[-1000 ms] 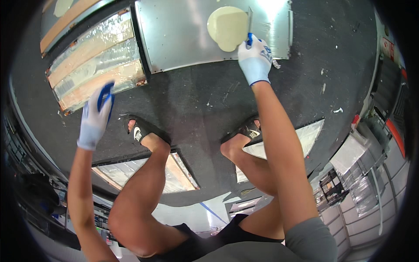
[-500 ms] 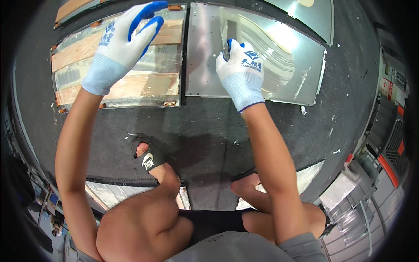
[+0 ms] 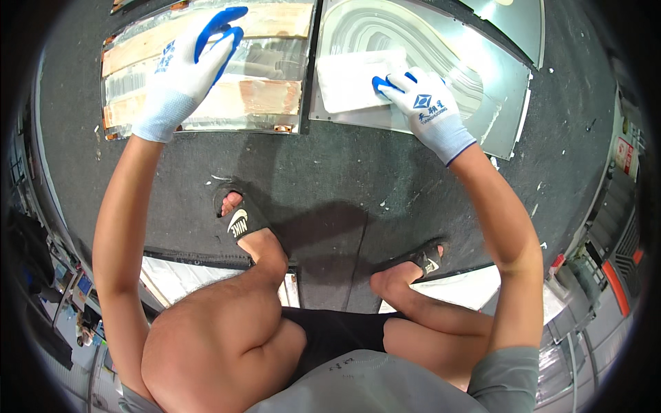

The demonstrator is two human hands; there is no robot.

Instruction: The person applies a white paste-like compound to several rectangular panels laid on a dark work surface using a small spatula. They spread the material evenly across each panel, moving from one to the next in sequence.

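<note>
Slatted panel — left | 1 trowel on metal sheet — right

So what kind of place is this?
Probably a workshop: there's a metal panel smeared with pale paste, a wood-striped panel beside it, and a gloved right hand holding a flat tool.

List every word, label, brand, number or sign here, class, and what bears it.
Wording and brands left unquoted.
Right glove: blue emblem and lettering, readable.
Left glove: blue print, too foreshortened to read.
Left sandal: pale logo and lettering, readable.
Right sandal: pale marking, too small.
Shirt: tiny dark print, unreadable.
Red-and-white sign, far right: too small to read.
</note>
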